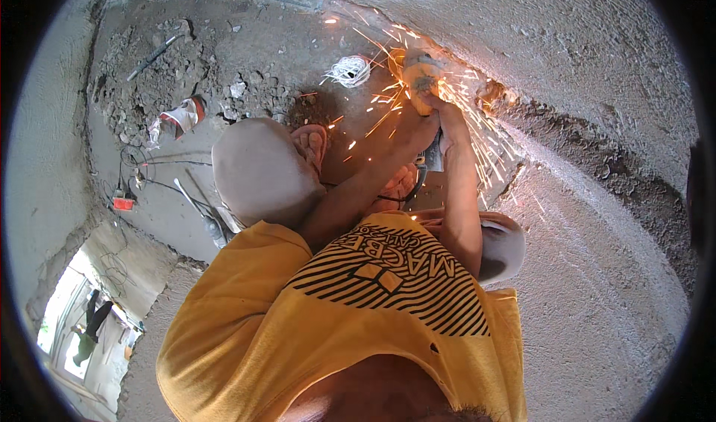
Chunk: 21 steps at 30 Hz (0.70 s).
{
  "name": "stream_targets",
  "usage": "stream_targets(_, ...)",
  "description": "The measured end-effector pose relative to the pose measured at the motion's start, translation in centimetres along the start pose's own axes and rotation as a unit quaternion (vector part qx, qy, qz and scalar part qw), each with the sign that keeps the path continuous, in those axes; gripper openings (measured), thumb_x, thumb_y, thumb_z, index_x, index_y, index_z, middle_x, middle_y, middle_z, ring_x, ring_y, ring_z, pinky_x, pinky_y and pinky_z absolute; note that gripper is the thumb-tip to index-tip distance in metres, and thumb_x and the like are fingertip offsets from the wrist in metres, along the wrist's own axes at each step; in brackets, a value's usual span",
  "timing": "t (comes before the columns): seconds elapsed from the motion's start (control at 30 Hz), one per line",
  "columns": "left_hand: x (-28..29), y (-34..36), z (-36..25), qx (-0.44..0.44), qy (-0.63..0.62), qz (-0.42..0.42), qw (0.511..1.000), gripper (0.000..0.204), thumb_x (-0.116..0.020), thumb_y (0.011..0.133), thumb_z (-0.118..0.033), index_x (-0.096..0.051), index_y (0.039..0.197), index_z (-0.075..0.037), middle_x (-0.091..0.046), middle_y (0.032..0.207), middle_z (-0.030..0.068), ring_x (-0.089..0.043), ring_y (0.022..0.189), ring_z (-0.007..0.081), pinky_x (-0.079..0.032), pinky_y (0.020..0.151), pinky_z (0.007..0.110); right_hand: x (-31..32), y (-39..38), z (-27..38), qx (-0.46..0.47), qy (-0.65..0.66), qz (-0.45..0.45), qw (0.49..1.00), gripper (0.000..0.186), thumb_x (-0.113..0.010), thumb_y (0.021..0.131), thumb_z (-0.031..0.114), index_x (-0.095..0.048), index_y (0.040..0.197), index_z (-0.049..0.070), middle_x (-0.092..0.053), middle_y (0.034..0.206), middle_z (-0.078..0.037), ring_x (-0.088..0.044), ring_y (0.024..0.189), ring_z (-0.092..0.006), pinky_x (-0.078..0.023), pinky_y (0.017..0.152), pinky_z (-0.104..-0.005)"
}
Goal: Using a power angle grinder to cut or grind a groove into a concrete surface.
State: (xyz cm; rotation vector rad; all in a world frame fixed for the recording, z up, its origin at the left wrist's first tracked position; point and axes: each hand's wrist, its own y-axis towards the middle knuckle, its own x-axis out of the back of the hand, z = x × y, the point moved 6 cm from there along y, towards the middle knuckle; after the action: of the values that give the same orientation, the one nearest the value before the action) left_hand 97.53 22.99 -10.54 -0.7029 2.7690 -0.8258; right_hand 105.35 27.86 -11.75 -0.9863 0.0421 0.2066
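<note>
I squat on a rough concrete floor in a yellow shirt and grey shorts. Both my hands grip an angle grinder [419,73] with a yellowish body, held against the base of the grey concrete wall [597,64]. My left hand [418,129] clasps it from below and my right hand [446,114] holds it from the right side. Orange sparks [477,146] spray out around the disc, down toward my feet. A dark part of the tool [435,157] shows between my forearms.
A rough groove [589,153] runs along the wall to the right. A coil of white wire [349,70] lies by the grinder. Rubble [168,67], a crumpled red-white bag [179,116], floor cables [142,172] and a hand tool [207,224] lie left. A window opening [89,325] is lower left.
</note>
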Motion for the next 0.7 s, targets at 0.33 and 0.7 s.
stream_targets(0.33, 0.3, 0.2, 1.3, 0.030, 0.064, -0.009, 0.997, 0.041, -0.058, 0.087, -0.028, -0.054, 0.117, 0.001, -0.064, 0.109, 0.0219, -0.063, 0.103, 0.0341, -0.049, 0.084, 0.042, -0.7, -0.5, 0.9, 0.021, -0.025, 0.001, 0.999, 0.039, -0.068, 0.082, 0.015, -0.060, 0.114, -0.007, -0.064, 0.112, -0.013, -0.061, 0.100, -0.0216, -0.046, 0.089, -0.0314)
stream_targets(0.7, 1.0, 1.9, 2.4, 0.025, -0.019, 0.012, 0.999, 0.054, -0.061, 0.085, -0.033, -0.047, 0.118, 0.008, -0.063, 0.106, 0.0242, -0.064, 0.099, 0.0331, -0.050, 0.081, 0.040, -2.2, 0.1, 1.1, 0.002, -0.030, 0.011, 0.999, 0.043, -0.072, 0.081, 0.019, -0.061, 0.115, -0.005, -0.065, 0.111, -0.012, -0.061, 0.101, -0.0205, -0.045, 0.090, -0.0304)
